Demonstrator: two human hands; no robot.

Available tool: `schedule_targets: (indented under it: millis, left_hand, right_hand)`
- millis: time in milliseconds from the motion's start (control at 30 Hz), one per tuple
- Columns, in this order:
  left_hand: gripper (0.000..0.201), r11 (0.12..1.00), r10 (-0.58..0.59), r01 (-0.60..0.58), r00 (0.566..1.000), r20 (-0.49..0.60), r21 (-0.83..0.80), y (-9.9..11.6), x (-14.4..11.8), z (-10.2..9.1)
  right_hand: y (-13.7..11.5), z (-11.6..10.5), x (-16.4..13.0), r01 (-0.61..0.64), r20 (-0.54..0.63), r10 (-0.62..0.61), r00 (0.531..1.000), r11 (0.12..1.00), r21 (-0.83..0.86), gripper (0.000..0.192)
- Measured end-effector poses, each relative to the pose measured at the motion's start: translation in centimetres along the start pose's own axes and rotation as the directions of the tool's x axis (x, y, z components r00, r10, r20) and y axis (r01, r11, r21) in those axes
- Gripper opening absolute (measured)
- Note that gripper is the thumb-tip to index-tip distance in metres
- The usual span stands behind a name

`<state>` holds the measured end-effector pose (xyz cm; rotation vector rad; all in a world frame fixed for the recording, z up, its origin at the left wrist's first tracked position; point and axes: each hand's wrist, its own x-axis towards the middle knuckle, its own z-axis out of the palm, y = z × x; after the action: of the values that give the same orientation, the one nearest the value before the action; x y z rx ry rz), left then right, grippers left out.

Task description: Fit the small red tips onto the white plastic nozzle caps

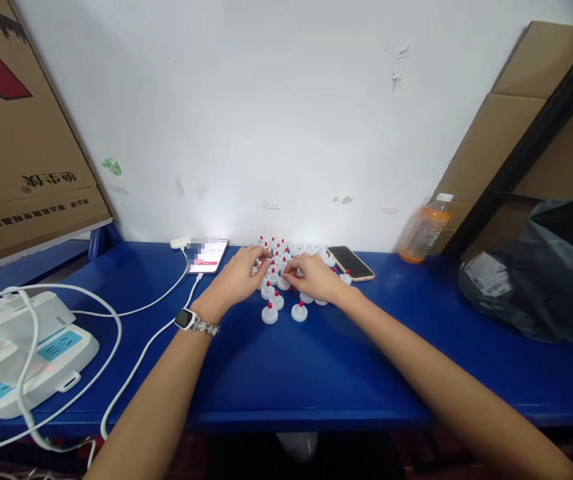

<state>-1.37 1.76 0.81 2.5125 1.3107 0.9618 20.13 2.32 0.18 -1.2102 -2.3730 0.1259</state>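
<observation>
On the blue table (316,360), two hands, left (236,277) and right (313,277), fingers curled, pinch among white red-tipped caps (269,313) (dozens, uncountable).

1. Two hands: left hand (239,277) and right hand (316,279), mid-frame.
2. White caps with red tips (269,313): a cluster at centre, too many and too hidden to count exactly.
3. Two phones: lit phone (208,256), dark phone (350,263).
4. One bottle (424,230), right of centre.
5. One wristwatch (186,319).
6. One dark bag (541,273), right edge.
</observation>
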Motion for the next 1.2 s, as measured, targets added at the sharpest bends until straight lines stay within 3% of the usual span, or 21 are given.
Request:
schedule_targets:
  millis: [133, 267, 367, 500, 667, 833, 967, 1033, 1100, 1200]
  left_hand:
    - [0.025, 0.998, 0.026, -0.027, 0.999, 0.024, 0.049, 0.0, -0.1, 0.4]
    - [0.028, 0.998, 0.024, -0.026, 0.999, 0.035, 0.051, 0.0, -0.1, 0.6]
    - [0.028, 0.998, 0.025, -0.028, 0.999, 0.040, 0.055, 0.0, 0.0, 0.6]
    - [0.027, 0.997, 0.037, -0.041, 0.998, 0.055, 0.059, 0.1, 0.0, 0.8]
    - [0.026, 0.998, 0.032, -0.036, 0.997, 0.075, 0.056, 0.2, 0.1, 1.3]
    - [0.026, 0.998, 0.036, -0.041, 0.995, 0.089, 0.057, 0.5, 0.2, 1.4]
    - [0.028, 0.998, 0.028, -0.031, 0.997, 0.065, 0.053, 0.6, 0.2, 1.1]
    - [0.029, 0.999, 0.033, -0.034, 0.999, 0.024, 0.043, 0.8, 0.1, 1.0]
    - [0.032, 0.998, 0.050, -0.049, 0.998, -0.023, 0.024, 1.1, 0.0, 1.0]
    - [0.043, 0.997, 0.076, -0.077, 0.995, -0.060, -0.012, 1.9, -0.2, 1.3]
  right_hand:
    - [-1.0, 0.9, 1.2, 0.028, 0.073, -0.024, 0.997, 0.998, -0.055, 0.016]
    - [-1.2, 0.7, 1.8, -0.054, 0.088, 0.041, 0.995, 0.987, 0.154, 0.014]
    - [-0.1, -0.5, 1.9, -0.138, 0.030, 0.135, 0.990, 0.962, 0.236, 0.020]
    - [2.5, -1.8, 2.3, -0.230, -0.043, 0.231, 0.972, 0.973, 0.027, 0.022]
    - [3.9, -1.4, 3.7, -0.265, 0.058, 0.282, 0.958, 0.942, -0.206, 0.021]
    - [3.4, -0.4, 5.2, -0.352, 0.078, 0.375, 0.924, 0.912, -0.209, 0.015]
    - [3.3, -0.8, 5.1, -0.382, 0.051, 0.395, 0.917, 0.908, -0.170, 0.015]
    - [3.2, -1.5, 4.4, -0.400, 0.006, 0.401, 0.916, 0.915, -0.055, 0.021]
    - [2.9, -2.2, 3.1, -0.380, -0.031, 0.397, 0.917, 0.895, 0.232, 0.026]
    - [1.8, -2.6, 1.0, -0.264, -0.014, 0.375, 0.927, 0.678, 0.685, 0.032]
